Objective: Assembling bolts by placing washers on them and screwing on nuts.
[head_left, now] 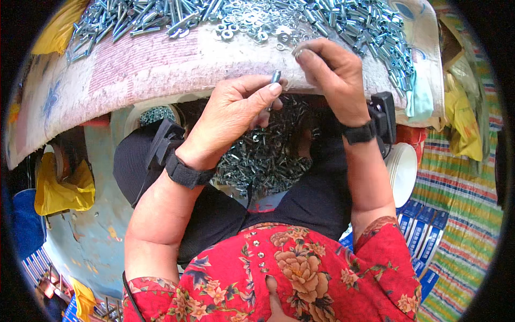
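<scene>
My left hand [230, 107] is closed around a small metal bolt [276, 76], whose end stands up between thumb and forefinger. To its right, my right hand [337, 75] is raised over the table's near edge, thumb and forefinger pinched on what looks like a small washer [298, 52]. The two hands are apart. Just beyond them on the cloth-covered table lie loose washers [260, 27], with long bolts [137, 19] to the left and metal sleeves [370, 35] to the right. Below my hands, between my knees, is a heap of bolt parts [263, 155].
A pale worn cloth [145, 64] covers the table. At the left is a round container of small metal parts [156, 114], with a yellow bag [64, 185] lower down. A white bucket [403, 174] stands at my right, near blue boxes [424, 231] and a striped sheet [461, 214].
</scene>
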A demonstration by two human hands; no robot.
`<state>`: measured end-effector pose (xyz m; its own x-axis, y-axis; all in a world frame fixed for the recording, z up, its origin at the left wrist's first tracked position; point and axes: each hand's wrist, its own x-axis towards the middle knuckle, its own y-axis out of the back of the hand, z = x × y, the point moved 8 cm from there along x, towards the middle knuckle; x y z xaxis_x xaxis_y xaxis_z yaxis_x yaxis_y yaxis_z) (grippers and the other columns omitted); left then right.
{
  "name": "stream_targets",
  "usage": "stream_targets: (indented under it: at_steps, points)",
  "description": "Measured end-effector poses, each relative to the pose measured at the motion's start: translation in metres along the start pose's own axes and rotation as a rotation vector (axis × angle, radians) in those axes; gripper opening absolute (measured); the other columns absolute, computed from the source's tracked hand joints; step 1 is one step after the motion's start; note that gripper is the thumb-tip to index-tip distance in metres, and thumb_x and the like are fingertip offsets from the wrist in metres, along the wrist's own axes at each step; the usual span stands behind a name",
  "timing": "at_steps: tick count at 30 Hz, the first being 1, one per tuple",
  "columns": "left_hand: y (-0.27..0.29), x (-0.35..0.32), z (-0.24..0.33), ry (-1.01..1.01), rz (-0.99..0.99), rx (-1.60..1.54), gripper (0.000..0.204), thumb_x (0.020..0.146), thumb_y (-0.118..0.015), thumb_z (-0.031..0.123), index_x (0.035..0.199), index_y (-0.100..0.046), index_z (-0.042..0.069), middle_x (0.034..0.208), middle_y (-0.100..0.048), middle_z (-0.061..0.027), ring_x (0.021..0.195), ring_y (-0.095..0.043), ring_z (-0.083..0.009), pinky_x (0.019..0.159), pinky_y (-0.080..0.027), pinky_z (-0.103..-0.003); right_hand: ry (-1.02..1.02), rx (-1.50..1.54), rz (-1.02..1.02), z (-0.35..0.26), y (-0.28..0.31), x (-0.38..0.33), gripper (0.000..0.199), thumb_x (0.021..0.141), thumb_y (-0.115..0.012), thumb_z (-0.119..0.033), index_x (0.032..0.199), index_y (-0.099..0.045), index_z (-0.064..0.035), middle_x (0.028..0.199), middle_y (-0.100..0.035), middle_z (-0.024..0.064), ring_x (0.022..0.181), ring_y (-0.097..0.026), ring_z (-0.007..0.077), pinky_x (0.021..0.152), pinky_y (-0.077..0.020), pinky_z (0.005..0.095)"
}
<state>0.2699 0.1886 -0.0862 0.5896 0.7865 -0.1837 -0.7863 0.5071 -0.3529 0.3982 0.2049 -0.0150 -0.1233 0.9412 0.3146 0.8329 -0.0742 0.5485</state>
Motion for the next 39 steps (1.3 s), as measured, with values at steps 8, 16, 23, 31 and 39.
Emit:
stream_targets:
  at_steps: [8,16,23,31,39]
  points:
    - [0.011,-0.002,0.022,-0.389,0.150,0.348,0.019,0.080,-0.064,0.016,0.095,-0.064,0.004,0.072,-0.061,-0.0035,0.062,-0.056,-0.0111,0.055,-0.043,-0.024,-0.221,0.549,-0.177,-0.003,-0.032,-0.013,0.022,0.084,-0.057,-0.009,0.104,-0.060,-0.0004,0.067,-0.054,-0.0026,0.053,-0.042,0.0013,0.046,-0.0324,0.0159]
    - [0.024,-0.011,0.042,-0.591,0.231,0.386,0.023,0.074,-0.069,0.011,0.095,-0.063,0.002,0.073,-0.062,-0.0045,0.064,-0.057,-0.0118,0.057,-0.045,-0.024,-0.227,0.745,-0.098,-0.005,-0.039,-0.006,0.030,0.089,-0.051,-0.019,0.111,-0.056,0.0007,0.053,-0.041,-0.0059,0.046,-0.033,0.0006,0.041,-0.0250,0.0167]
    - [0.035,-0.005,0.029,-0.292,0.225,0.073,0.024,0.077,-0.068,0.015,0.095,-0.063,0.001,0.063,-0.058,0.0018,0.053,-0.051,-0.0026,0.047,-0.037,-0.015,0.293,-0.494,0.057,0.001,-0.033,0.029,0.023,0.081,-0.057,-0.019,0.100,-0.062,-0.0079,0.070,-0.056,0.0055,0.063,-0.056,0.0204,0.054,-0.0438,0.0315]
    - [0.041,-0.007,0.027,-0.224,0.241,0.002,0.019,0.084,-0.059,0.016,0.095,-0.063,0.001,0.075,-0.062,-0.0009,0.055,-0.045,-0.0028,0.049,-0.033,-0.016,0.214,-0.756,-0.052,0.011,-0.045,0.030,0.019,0.078,-0.056,-0.020,0.093,-0.061,-0.0096,0.081,-0.058,0.0103,0.077,-0.058,0.0291,0.065,-0.0476,0.0394]
    - [0.041,-0.007,0.028,-0.232,0.229,0.029,0.021,0.085,-0.056,0.018,0.096,-0.063,0.002,0.076,-0.062,-0.0011,0.057,-0.047,-0.0029,0.050,-0.034,-0.017,0.256,-0.713,-0.232,0.019,-0.043,0.042,0.021,0.077,-0.057,-0.019,0.090,-0.059,-0.0022,0.082,-0.059,0.0166,0.078,-0.058,0.0346,0.070,-0.0460,0.0413]
